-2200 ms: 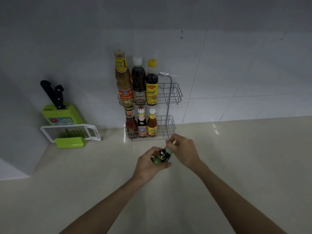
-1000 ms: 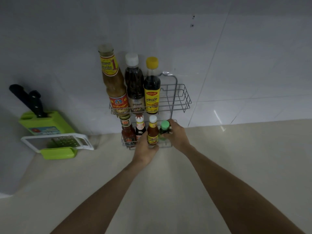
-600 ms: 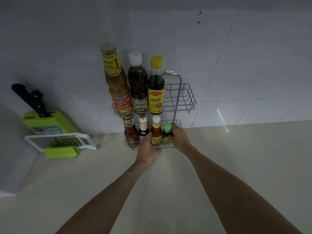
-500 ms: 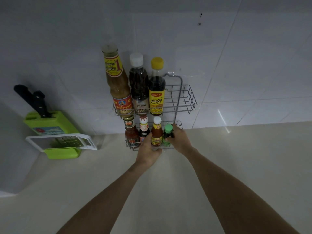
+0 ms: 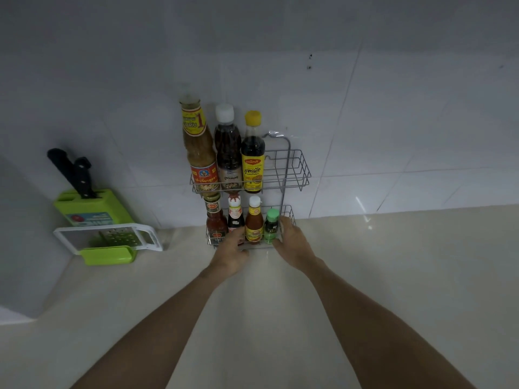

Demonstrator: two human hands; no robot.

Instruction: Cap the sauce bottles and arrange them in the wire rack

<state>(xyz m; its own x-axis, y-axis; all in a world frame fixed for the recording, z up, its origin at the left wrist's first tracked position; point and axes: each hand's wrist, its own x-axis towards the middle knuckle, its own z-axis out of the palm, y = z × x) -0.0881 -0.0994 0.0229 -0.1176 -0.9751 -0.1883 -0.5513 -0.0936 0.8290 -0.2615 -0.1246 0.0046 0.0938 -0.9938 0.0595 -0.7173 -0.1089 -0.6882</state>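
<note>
A two-tier wire rack (image 5: 300,175) stands against the tiled wall. Its upper tier holds three tall capped bottles (image 5: 227,147). Three small sauce bottles (image 5: 254,220) stand capped in the lower tier, and a small green-capped bottle (image 5: 271,223) stands upright at their right. My right hand (image 5: 293,244) is at that bottle, fingers along its right side and thumb at its base. My left hand (image 5: 230,252) grips the lower tier's front rail, hiding the base of the dark bottle (image 5: 235,217).
A green knife block (image 5: 92,206) with black-handled knives stands at the left by the wall, with a white and green grater (image 5: 109,240) in front of it. The right half of the upper tier holds nothing. The pale counter (image 5: 393,262) stretches to the right.
The green-capped bottle went from my hands over the counter into the lower tier's right end. My right hand has drawn back a little, showing more of the bottle. My left hand slid left along the rail.
</note>
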